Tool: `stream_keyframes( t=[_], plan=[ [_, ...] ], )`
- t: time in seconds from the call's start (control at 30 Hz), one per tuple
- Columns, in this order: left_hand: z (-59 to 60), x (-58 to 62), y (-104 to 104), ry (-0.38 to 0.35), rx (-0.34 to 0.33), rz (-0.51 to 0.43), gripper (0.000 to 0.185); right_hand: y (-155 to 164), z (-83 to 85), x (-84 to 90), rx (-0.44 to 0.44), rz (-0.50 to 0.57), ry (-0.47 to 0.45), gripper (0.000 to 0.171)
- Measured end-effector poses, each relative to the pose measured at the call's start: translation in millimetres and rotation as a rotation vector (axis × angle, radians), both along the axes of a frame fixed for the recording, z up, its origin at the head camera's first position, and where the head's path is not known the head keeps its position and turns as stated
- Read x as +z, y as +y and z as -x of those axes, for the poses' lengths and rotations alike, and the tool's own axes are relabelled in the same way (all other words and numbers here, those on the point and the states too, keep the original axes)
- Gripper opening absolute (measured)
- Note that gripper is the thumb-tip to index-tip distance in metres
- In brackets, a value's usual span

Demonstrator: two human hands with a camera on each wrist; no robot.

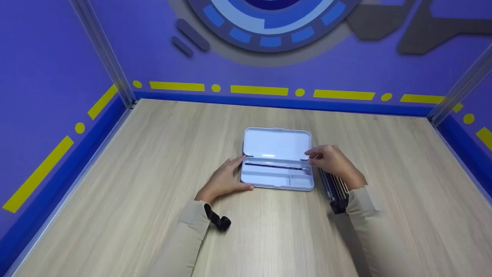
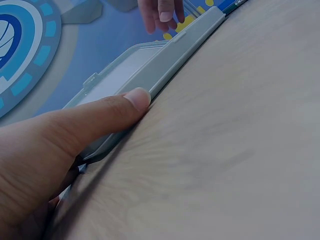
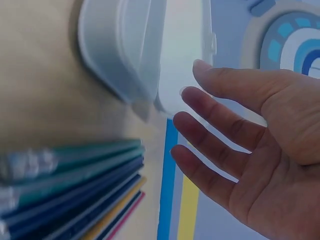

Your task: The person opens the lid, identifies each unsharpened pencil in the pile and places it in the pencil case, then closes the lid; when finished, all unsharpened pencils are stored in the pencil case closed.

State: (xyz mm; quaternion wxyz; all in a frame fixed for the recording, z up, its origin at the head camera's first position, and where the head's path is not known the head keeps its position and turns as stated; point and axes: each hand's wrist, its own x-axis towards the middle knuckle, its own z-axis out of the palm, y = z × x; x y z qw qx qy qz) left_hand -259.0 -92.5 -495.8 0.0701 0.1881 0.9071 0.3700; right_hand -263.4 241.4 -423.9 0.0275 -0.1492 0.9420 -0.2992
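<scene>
A white pencil case (image 1: 276, 184) lies open in the middle of the wooden table, its lid (image 1: 277, 143) tipped back. One dark pencil (image 1: 275, 166) lies in the rear groove of the tray. My left hand (image 1: 237, 172) rests against the case's left end, and its thumb (image 2: 131, 100) presses the front edge (image 2: 172, 60). Over the right end hovers my right hand (image 1: 312, 158), close to the pencil's tip; in the right wrist view its fingers (image 3: 210, 120) are spread and hold nothing. A row of coloured pencils (image 1: 334, 187) lies on the table under my right wrist.
Purple walls with a blue base strip enclose the wooden table (image 1: 153, 154) at the back and both sides. The coloured pencils (image 3: 70, 197) lie just right of the case (image 3: 122, 47). A black wrist strap (image 1: 218, 220) shows on my left sleeve.
</scene>
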Motion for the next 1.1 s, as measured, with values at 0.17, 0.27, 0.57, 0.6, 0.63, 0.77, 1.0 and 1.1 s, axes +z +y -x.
stream_keyframes(
  t=[0.17, 0.27, 0.57, 0.6, 0.63, 0.77, 1.0, 1.1],
  plan=[
    [-0.6, -0.4, 0.5, -0.002, 0.002, 0.002, 0.103, 13.7, -4.2, -1.4, -0.033, -0.005, -0.020, 0.030],
    [0.1, -0.9, 0.6, -0.004, 0.003, 0.000, 0.103, 21.1, -7.2, -1.3, -0.058, -0.010, -0.044, 0.033],
    [1.0, -1.3, 0.6, 0.005, -0.001, -0.009, 0.104, 45.5, -15.6, -2.9, -0.093, 0.001, -0.104, 0.039],
    [1.3, -1.7, 0.6, 0.011, -0.007, -0.012, 0.103, 48.4, -16.4, -3.6, -0.100, 0.003, -0.115, 0.040],
    [1.5, -2.1, 0.6, 0.019, -0.013, -0.013, 0.103, 51.2, -17.2, -4.7, -0.103, 0.005, -0.126, 0.041],
    [1.9, -2.8, 0.2, 0.034, -0.025, -0.012, 0.103, 61.5, -20.3, -8.7, -0.102, 0.016, -0.146, 0.044],
    [1.3, -1.0, 0.3, 0.026, -0.019, -0.017, 0.103, 72.3, -26.0, -11.6, -0.105, 0.019, -0.189, 0.050],
    [1.3, -0.9, 0.1, 0.028, -0.020, -0.016, 0.103, 75.5, -26.8, -12.0, -0.104, 0.003, -0.213, 0.052]
  ],
)
